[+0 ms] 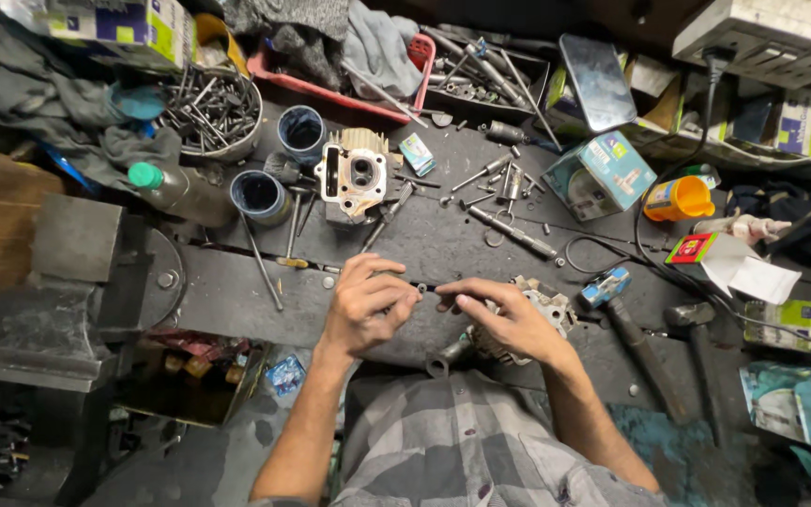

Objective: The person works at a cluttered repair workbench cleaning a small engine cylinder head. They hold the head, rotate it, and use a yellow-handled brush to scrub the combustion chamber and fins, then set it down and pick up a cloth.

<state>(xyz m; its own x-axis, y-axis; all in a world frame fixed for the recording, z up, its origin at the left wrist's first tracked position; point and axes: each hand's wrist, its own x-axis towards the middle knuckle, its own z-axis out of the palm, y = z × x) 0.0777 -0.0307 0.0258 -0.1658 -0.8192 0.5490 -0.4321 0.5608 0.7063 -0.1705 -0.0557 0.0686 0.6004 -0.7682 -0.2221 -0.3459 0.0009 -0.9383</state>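
Note:
My left hand (364,302) and my right hand (499,317) meet over the near edge of a dark workbench (237,296). Between their fingertips they pinch a small metal part (422,289), too small to make out. Under my right hand lies a grey metal engine part (548,308) with a short tube (445,357) sticking out toward me. A second engine casting, a finned cylinder head (357,174), stands farther back on the bench.
A steel vise (68,282) sits at the left. Two hammers (635,338) lie at the right. Behind are a bowl of bolts (213,113), two dark cups (279,164), a red tray (349,89), small boxes (603,174), an orange cup (678,199) and loose tools.

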